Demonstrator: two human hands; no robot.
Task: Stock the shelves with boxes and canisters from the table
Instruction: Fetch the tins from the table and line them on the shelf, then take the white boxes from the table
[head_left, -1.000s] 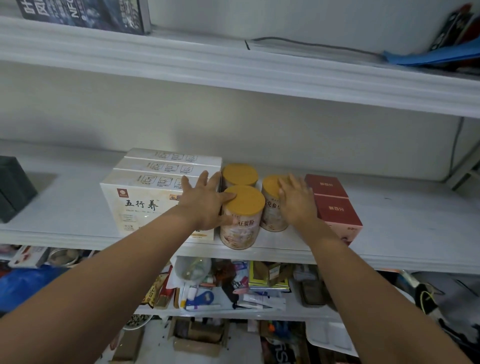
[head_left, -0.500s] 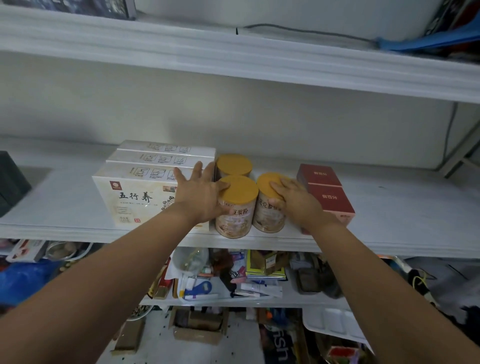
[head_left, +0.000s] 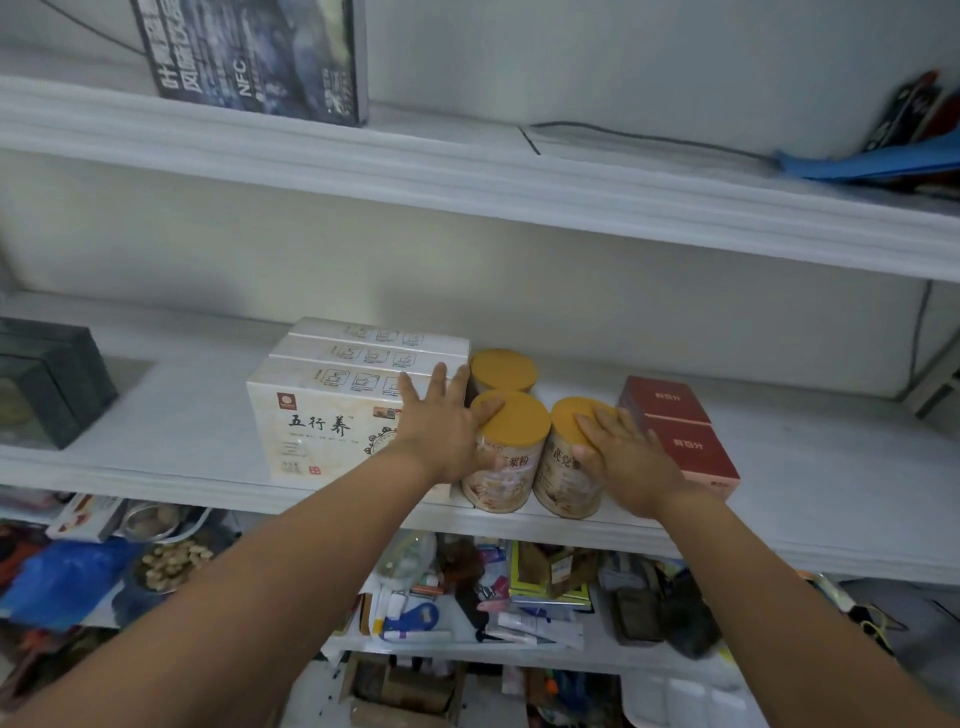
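Fingers of my left hand (head_left: 441, 431) are spreading wide and flat, palm pressing the seam where the front white box (head_left: 322, 421) meets the front-left canister (head_left: 506, 452) — thumb lying across the edge of its yellow lid, nothing gripped. My right hand (head_left: 626, 457) is lying open too, fingers loosely splayed over the lid and right flank of the front-right canister (head_left: 563, 467), resting against it rather than closing around it.

Both canisters are standing upright near the front lip of the middle shelf (head_left: 831, 499), touching each other. A third canister (head_left: 503, 370) is sitting just behind the left one. Three white boxes are lining up front to back on the left, and two red boxes (head_left: 675, 431) are sitting just beside my right hand.

On the far left a dark box (head_left: 52, 384) is sitting well apart. Up on the top shelf (head_left: 467, 171) a dark printed box (head_left: 254, 57) is standing at the left — a blue folder (head_left: 872, 163) is lying at the right.
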